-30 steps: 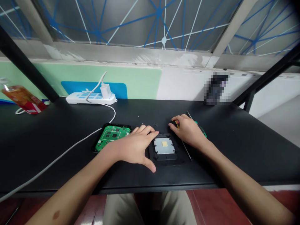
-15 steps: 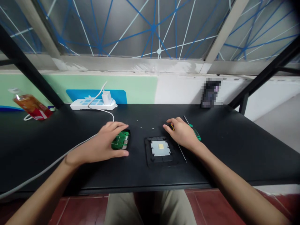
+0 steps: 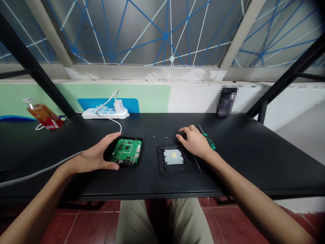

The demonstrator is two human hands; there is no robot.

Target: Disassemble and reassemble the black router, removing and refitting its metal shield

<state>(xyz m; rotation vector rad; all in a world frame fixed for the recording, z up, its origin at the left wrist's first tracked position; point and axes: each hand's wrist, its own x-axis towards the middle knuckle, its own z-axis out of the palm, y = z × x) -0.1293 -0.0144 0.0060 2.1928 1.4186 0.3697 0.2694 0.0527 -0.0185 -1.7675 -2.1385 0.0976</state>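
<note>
My left hand (image 3: 92, 156) is open, thumb and fingers spread at the left side of a green circuit board (image 3: 121, 150) that sits in a black square case (image 3: 141, 152). To the right lies a black cover (image 3: 160, 166) bearing a silver metal plate (image 3: 168, 157) with a small pale yellow pad (image 3: 174, 155). My right hand (image 3: 194, 140) rests on the table with its fingers curled round the dark handle of a screwdriver (image 3: 197, 162); the thin shaft sticks out below the palm. Just past this hand lies a second screwdriver with a green handle (image 3: 209, 141).
Several tiny screws (image 3: 154, 136) lie on the black table (image 3: 152, 184). A white power strip (image 3: 105, 113) with a plugged charger (image 3: 118, 106) stands at the back, its cable passing by my left arm. A drink bottle (image 3: 45, 115) is at the left, a pixelated dark object (image 3: 226, 101) at the back.
My left hand has drawn back leftward from over the circuit board, leaving the board uncovered. My right hand stays on the screwdriver. The view has shifted slightly.
</note>
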